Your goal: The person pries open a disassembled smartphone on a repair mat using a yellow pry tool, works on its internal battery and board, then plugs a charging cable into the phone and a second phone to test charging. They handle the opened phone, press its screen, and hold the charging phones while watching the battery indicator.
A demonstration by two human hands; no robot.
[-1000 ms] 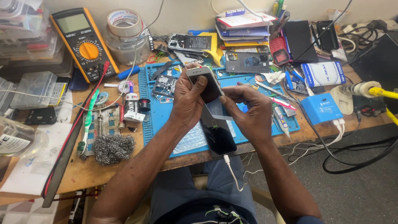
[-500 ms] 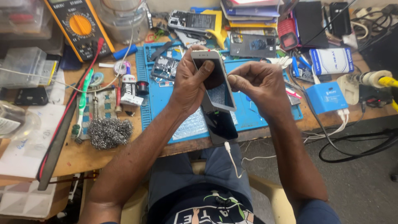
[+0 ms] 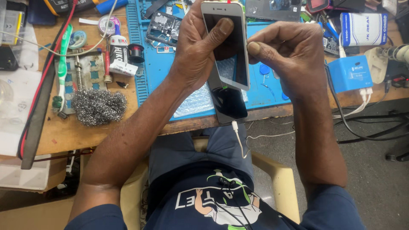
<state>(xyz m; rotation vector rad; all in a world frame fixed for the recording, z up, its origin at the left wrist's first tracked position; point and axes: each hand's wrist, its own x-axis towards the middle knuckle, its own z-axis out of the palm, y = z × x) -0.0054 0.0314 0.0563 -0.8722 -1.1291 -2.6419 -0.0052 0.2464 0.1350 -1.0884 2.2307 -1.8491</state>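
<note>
My left hand [image 3: 198, 49] grips a white-framed smartphone [image 3: 228, 55] with a dark screen, thumb pressed on the glass, above the blue work mat [image 3: 157, 72]. My right hand [image 3: 287, 51] is closed against the phone's right edge, fingertips pinched there; whether it holds a small tool I cannot tell. Under the held phone a second dark phone [image 3: 228, 102] lies at the bench's front edge with a white cable [image 3: 238, 138] plugged into its bottom.
A steel wool ball [image 3: 98, 106], a green-handled tool [image 3: 61, 64], small bottles [image 3: 115, 53] and a stripped phone frame [image 3: 164, 27] lie left on the wooden bench. A blue charger box [image 3: 349, 72] with white cables sits right. Black cables trail on the floor.
The view has closed in on the hands. The white phone has been lifted and turned upright with its screen facing me, and my right hand has come to its right edge.
</note>
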